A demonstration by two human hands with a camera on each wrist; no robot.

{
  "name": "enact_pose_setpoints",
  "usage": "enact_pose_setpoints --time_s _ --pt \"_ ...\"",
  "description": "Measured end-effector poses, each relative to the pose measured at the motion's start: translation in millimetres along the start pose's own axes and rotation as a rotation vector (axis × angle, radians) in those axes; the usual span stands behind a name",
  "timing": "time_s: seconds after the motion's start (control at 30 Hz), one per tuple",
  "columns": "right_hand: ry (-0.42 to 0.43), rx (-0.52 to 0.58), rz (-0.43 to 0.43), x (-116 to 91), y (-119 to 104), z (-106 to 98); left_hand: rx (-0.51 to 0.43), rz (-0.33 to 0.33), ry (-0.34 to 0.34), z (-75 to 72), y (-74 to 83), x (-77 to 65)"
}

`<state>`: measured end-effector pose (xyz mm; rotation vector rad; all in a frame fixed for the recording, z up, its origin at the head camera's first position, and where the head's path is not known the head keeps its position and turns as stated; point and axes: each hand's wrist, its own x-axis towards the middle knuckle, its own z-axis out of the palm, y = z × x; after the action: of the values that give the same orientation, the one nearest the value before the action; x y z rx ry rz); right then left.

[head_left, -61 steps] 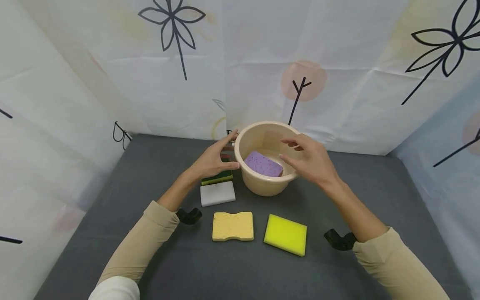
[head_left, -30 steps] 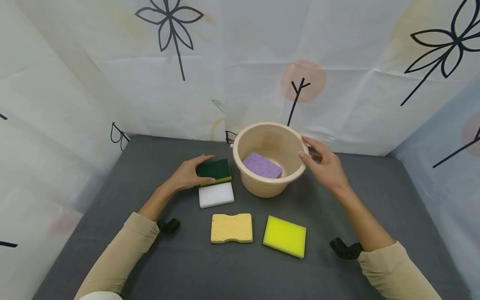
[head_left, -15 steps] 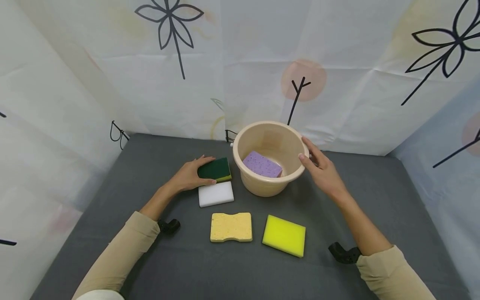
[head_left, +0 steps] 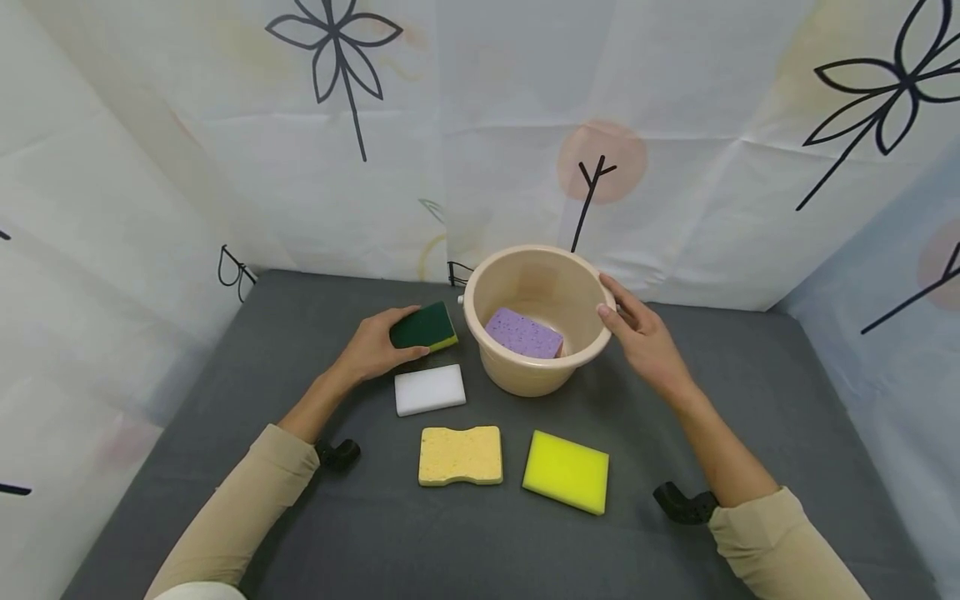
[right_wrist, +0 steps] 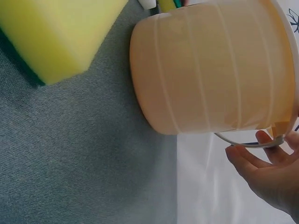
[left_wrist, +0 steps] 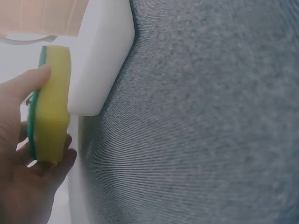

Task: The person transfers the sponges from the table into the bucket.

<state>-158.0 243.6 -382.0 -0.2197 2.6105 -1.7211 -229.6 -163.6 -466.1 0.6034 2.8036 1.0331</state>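
In the head view my left hand grips a green and yellow scrub sponge, thumb on the near side and fingers on the far side. The left wrist view shows this sponge on edge, tilted, pinched between thumb and fingers. A cream bucket stands at the back of the table. Inside it lies a purple sponge. My right hand holds the bucket's right rim, with the thumb over the edge and fingers outside, near the wire handle.
A white sponge block lies just in front of the scrub sponge. Nearer are a pale yellow notched sponge and a bright yellow sponge. The grey table meets a patterned white cloth behind the bucket.
My left hand left the bucket's left rim, took hold of the scrub sponge and raised and tilted it a little. My right hand moved from over the bucket's opening onto its right rim.
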Motion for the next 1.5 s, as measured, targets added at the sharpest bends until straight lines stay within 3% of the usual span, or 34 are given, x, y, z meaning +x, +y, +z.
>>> enact_pose_setpoints --time_s 0.33,0.6,0.97,1.37,1.5 --pt "-0.051 -0.03 -0.005 -2 1 -1 0.0 0.02 -0.012 -15.9 8.9 9.3" --pt "-0.06 0.045 -0.007 -1 5 -3 0.021 0.066 0.025 -26.4 12.5 13.2" --pt "-0.096 0.005 0.0 -3 2 -4 0.027 0.137 0.125 -54.9 34.1 21.9" --pt "-0.104 0.051 0.034 -2 1 -3 -0.007 0.165 0.163 -70.5 48.4 29.8" --pt "-0.112 0.058 0.045 -2 1 -3 -0.037 0.224 0.165 -75.2 55.6 30.7"
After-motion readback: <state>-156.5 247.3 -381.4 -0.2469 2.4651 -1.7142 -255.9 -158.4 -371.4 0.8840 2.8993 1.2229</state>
